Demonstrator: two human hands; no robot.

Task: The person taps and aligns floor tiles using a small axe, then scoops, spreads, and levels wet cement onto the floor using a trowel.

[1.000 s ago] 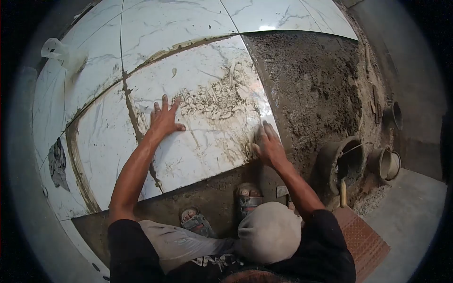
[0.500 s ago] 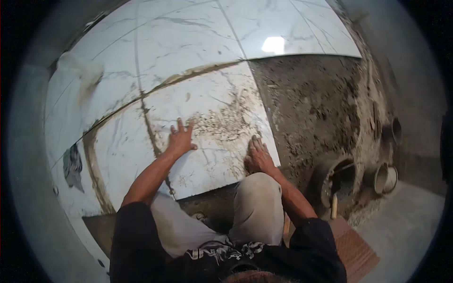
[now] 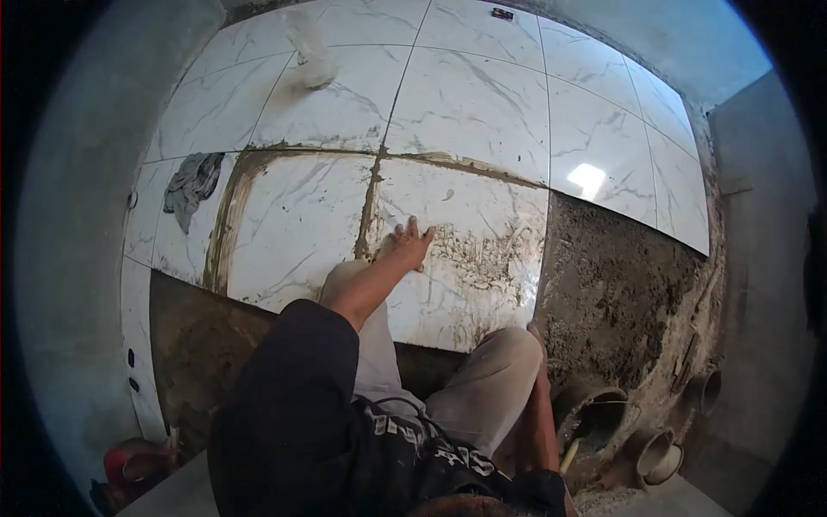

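1. Head-worn, looking forward and steeply down.
2. Sits close above the shirt [image 3: 284,396] and knees [image 3: 508,358].
3. Reaches wide, across the tiled floor [image 3: 465,103] to the far wall [image 3: 672,52].

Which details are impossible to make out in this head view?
Head view:
Right hand: mostly hidden behind the right knee.
Feet: hidden beneath the legs.
Dark item on the far tiles: too small to identify.
Red item, lower left: blurred near the picture's dark edge.
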